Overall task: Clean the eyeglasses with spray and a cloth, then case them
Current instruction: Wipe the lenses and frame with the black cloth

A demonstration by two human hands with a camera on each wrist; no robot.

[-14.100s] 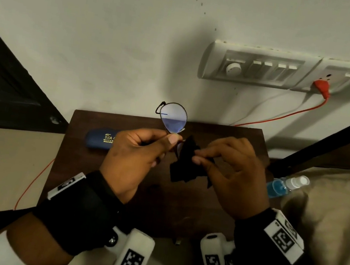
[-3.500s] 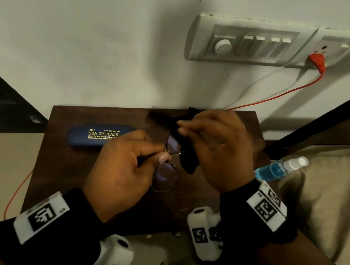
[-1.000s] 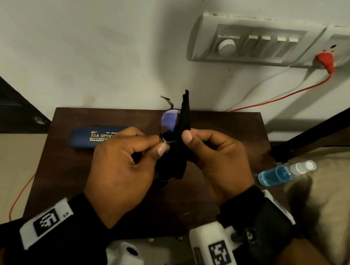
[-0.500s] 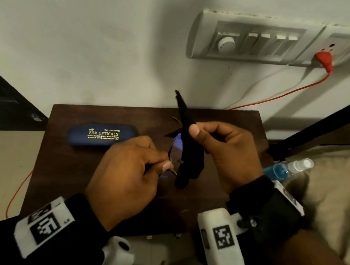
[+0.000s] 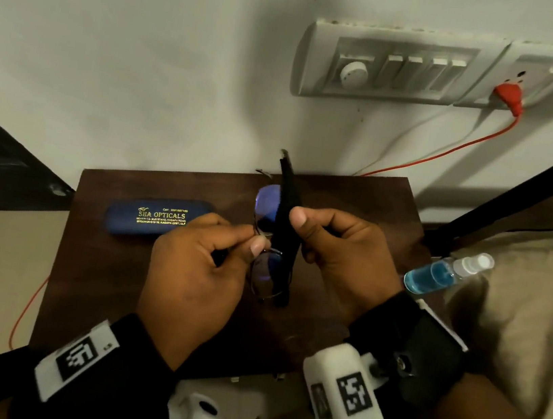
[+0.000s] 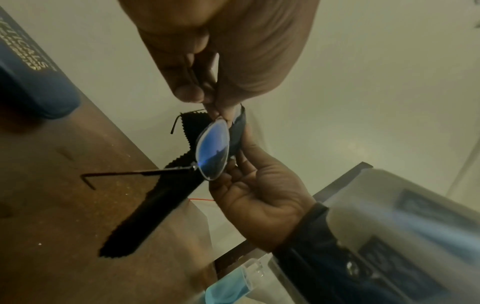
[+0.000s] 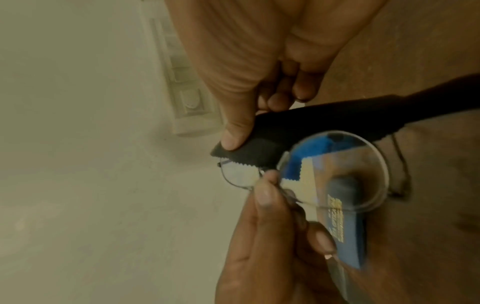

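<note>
Thin-rimmed eyeglasses (image 5: 270, 208) (image 6: 213, 151) (image 7: 335, 170) are held upright above the brown table (image 5: 109, 274), their arms unfolded. My left hand (image 5: 203, 263) pinches the frame at the bridge between thumb and forefinger. My right hand (image 5: 337, 249) pinches a black cloth (image 5: 285, 224) (image 6: 155, 197) (image 7: 311, 123) round the upper lens, thumb on the near side. The cloth's loose end hangs down over the lower lens. A closed blue case (image 5: 160, 216) with gold lettering lies on the table to the left. A spray bottle (image 5: 443, 273) of blue liquid lies on the beige bedding at right.
A white switchboard (image 5: 429, 71) with a red plug (image 5: 507, 98) and red cord sits on the wall behind the table. Beige bedding (image 5: 519, 314) borders the table's right side, with a dark bed frame (image 5: 520, 186) behind it. Pale floor lies to the left.
Over the last second the glasses and cloth dipped toward the table, then rose again. My right thumb keeps rubbing the cloth on the upper lens; my left pinch stays at the bridge.
</note>
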